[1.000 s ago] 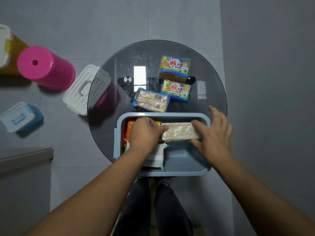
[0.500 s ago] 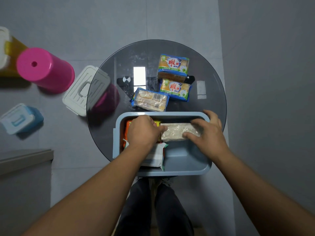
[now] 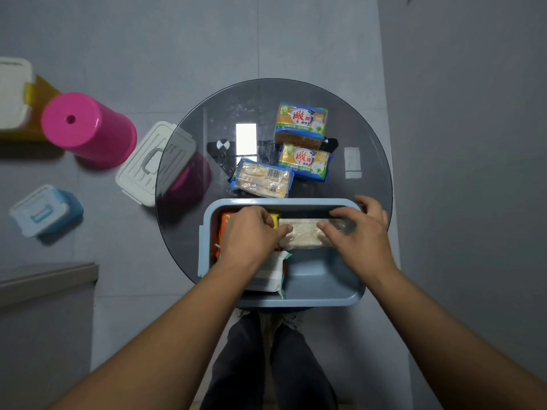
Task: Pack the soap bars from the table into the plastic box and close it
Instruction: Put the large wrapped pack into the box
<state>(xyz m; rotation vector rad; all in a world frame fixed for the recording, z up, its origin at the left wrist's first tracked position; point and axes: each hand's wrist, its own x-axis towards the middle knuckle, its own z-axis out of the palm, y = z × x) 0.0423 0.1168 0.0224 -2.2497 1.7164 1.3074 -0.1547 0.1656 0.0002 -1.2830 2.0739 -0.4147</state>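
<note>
Pale clear-wrapped soap bar [image 3: 305, 233], at 12 o'clock in light-blue plastic box [image 3: 325, 300], my left grip [image 3: 251, 235] and right grip [image 3: 358, 232] pinching its ends

Dim grey indoor light; bright glare on glass table [image 3: 177, 241]; wide-angle bending at edges.

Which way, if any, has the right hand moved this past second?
Yes. Against the plastic box, the right hand slid left, fingers curling onto the pale soap bar.
</note>
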